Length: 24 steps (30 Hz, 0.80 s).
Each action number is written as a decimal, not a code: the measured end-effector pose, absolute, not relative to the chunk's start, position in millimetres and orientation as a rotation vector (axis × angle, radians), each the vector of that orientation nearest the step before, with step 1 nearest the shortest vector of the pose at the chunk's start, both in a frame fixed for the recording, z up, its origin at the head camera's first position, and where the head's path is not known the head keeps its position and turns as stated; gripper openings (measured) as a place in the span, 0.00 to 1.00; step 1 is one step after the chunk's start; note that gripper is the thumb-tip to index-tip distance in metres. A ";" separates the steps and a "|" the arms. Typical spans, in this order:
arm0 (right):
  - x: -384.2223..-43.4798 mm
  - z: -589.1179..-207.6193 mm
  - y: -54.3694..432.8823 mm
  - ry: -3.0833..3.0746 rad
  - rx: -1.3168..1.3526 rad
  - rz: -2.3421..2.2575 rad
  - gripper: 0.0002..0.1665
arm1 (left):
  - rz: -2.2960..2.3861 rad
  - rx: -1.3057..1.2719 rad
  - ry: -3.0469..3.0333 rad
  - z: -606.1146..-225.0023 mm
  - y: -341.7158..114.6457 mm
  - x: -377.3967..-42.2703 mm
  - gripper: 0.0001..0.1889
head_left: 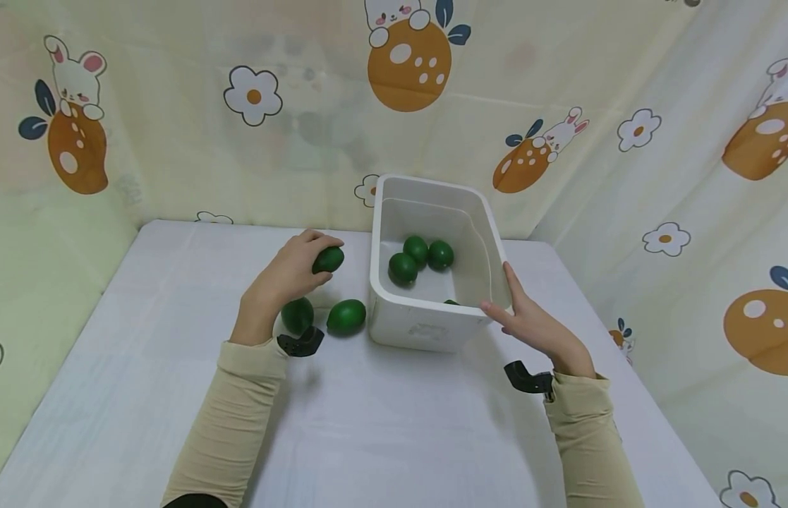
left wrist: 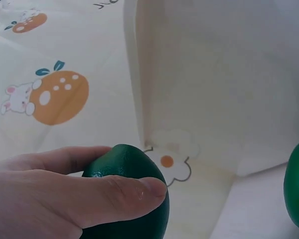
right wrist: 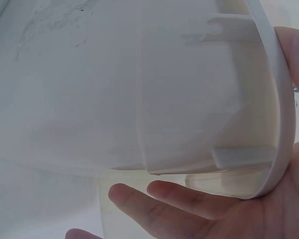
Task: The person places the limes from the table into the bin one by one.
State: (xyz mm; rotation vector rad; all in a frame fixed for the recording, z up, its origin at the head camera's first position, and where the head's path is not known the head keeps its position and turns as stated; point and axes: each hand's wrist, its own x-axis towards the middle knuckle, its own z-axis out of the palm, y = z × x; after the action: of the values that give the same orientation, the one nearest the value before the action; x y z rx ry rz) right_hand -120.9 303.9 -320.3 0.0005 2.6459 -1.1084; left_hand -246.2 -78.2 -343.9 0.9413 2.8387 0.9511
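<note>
My left hand holds a dark green lime between thumb and fingers, above the left part of the table. In the left wrist view the thumb lies across this lime. Below that hand, two more limes, one by the wrist and one beside the bin, rest on the tablecloth. My right hand grips the rim of a white plastic bin at its right front corner. Inside the bin sit three limes, with a green sliver showing behind the front wall.
A white cloth covers the table. Patterned curtains with rabbits and flowers hang behind it and at the sides. A black wrist mount sits at my left cuff, another mount at my right.
</note>
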 end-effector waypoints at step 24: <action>-121.3 -320.7 304.2 2.643 -0.030 -1.125 0.55 | 1.077 0.941 2.900 -328.4 -79.3 -236.6 0.30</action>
State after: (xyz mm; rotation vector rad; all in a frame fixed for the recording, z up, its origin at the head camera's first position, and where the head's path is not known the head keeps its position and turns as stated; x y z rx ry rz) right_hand -121.3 304.2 -320.7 -0.0301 2.6429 -1.1253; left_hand -236.6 -79.3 -328.4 0.9412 2.9001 1.0773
